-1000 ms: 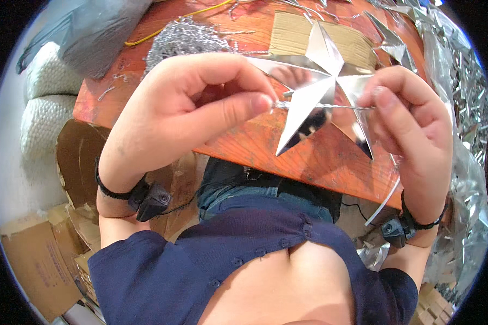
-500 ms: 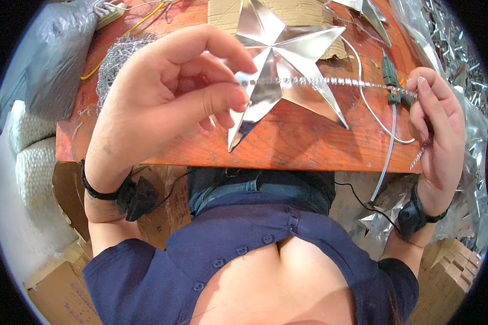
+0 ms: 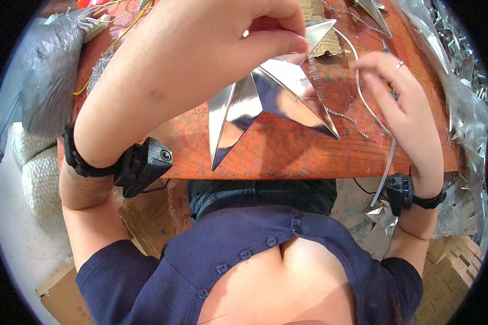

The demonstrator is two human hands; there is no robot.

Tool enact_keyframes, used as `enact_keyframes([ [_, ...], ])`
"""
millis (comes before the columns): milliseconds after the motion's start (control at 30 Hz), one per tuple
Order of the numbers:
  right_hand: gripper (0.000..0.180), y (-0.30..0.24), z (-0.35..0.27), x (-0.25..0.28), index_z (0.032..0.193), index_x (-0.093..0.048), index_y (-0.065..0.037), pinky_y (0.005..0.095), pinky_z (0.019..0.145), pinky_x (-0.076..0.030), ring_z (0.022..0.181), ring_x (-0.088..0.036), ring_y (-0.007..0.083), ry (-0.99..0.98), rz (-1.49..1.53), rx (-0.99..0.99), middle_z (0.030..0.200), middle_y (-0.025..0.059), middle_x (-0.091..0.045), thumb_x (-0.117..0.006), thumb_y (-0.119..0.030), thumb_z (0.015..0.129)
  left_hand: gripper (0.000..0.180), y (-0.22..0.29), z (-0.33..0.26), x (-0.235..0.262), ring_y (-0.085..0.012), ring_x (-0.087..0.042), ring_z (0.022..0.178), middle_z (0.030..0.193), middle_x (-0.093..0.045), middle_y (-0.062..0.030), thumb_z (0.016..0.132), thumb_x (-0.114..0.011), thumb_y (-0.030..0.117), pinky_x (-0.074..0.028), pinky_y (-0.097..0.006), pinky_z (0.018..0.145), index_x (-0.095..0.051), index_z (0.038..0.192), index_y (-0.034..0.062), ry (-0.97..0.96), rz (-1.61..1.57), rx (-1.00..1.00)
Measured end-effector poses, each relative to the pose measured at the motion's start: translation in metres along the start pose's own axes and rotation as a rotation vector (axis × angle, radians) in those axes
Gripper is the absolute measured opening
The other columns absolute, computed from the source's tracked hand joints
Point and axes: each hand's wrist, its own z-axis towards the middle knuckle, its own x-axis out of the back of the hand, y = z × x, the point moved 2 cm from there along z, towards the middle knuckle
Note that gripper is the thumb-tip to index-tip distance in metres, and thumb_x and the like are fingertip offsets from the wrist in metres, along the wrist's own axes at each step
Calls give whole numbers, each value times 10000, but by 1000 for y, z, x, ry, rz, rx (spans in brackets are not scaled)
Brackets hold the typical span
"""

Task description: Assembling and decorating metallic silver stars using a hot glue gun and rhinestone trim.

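Observation:
My left hand is over the far part of a shiny silver five-pointed star, its thumb and fingers pinched together. A thin silver bead chain hangs from that pinch past the star's right side. The chain's lower end rests on the table. My left hand and forearm hide the star's upper and left parts. To the right, my right hand hovers with bent fingers apart and nothing in them. Beneath it lies a green tool, mostly hidden, with a translucent rod reaching past the table's front edge.
The reddish wooden table carries a piece of cardboard behind the star. A white cord curves across the right side. Clear plastic with silver pieces piles up at the right, and a grey plastic bag sits at the left.
My left hand has moved away from me and to the right, over the star. My right hand has let go of the chain and opened, moving slightly left. The chain, stretched before, now hangs down.

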Motion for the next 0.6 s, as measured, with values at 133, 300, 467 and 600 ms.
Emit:
enact_keyframes([
  [133,224,-29,28,-20,1112,-530,-2,266,845,-439,942,-574,150,257,658,98,1010,98,-600,-511,-61,897,111,7,10,0,-169,-588,646,746,-607,-97,819,-651,85,-454,-263,588,-598,832,-12,-107,-191,107],
  [300,277,-40,41,-25,1152,-505,-7,229,787,-451,878,-582,116,22,1055,99,953,88,-602,-534,-35,878,144,-19,2,-6,-90,-584,692,757,-598,-53,813,-660,52,-464,-213,604,-560,901,-5,-69,-543,373],
  [467,324,-67,50,-29,1166,-491,-8,176,692,-443,786,-576,67,-114,1112,-95,885,68,-600,-565,-5,850,140,-28,-6,-5,-79,-575,731,834,-590,-42,830,-624,29,-465,-196,646,-544,941,-3,-110,-441,373],
  [600,347,-63,48,-47,1137,-484,-23,137,611,-399,728,-544,31,54,901,-231,853,41,-597,-572,49,809,134,-41,-9,-12,-86,-577,749,841,-600,-39,818,-626,24,-458,-206,644,-563,934,3,-32,-380,265],
])
